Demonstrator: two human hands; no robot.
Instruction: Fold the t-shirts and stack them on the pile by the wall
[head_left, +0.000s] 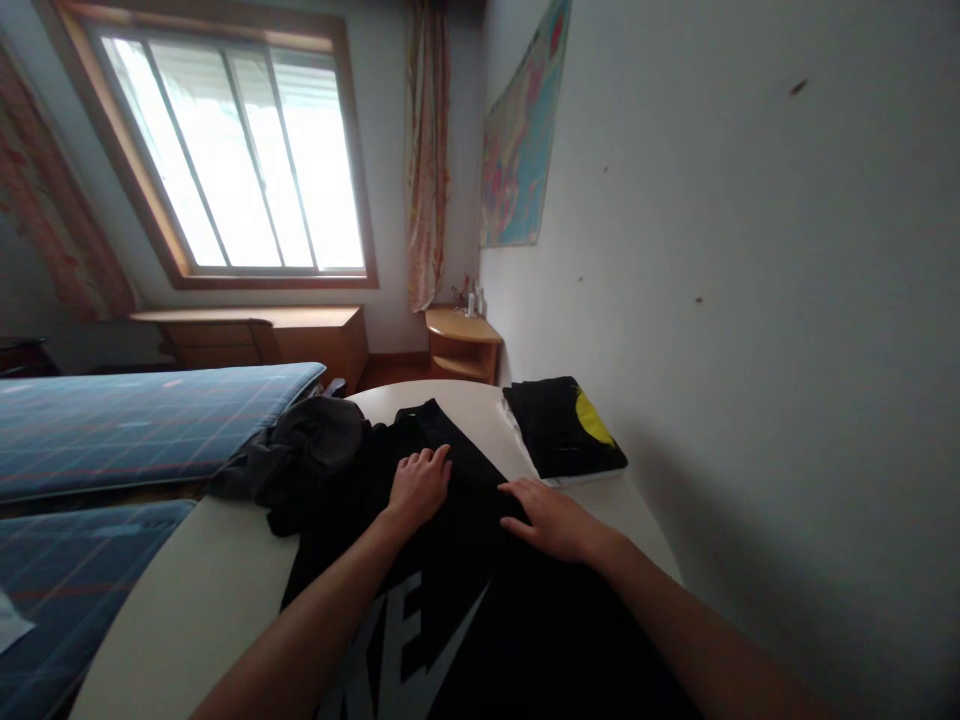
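A black T-shirt (pixel 480 540) with large grey lettering and a swoosh lies spread over the table, its collar end pointing away from me. On its upper part rests my left hand (pixel 420 487), fingers slightly bent against the cloth and not visibly gripping it. My right hand (pixel 551 517) lies at the shirt's right side, thumb and fingers apart, touching the fabric. Just beyond my right hand is a folded black garment (pixel 551 430) with a yellow patch, white cloth showing under it. Left of the shirt sits a crumpled dark grey garment (pixel 315 445).
The round white table (pixel 180 590) carries all the clothes. A white wall (pixel 787 400) runs close along the right. Blue plaid mattresses (pixel 150 420) are at the left. Behind stand a wooden desk (pixel 319 317) and a corner shelf (pixel 457 325) beneath a window (pixel 240 160).
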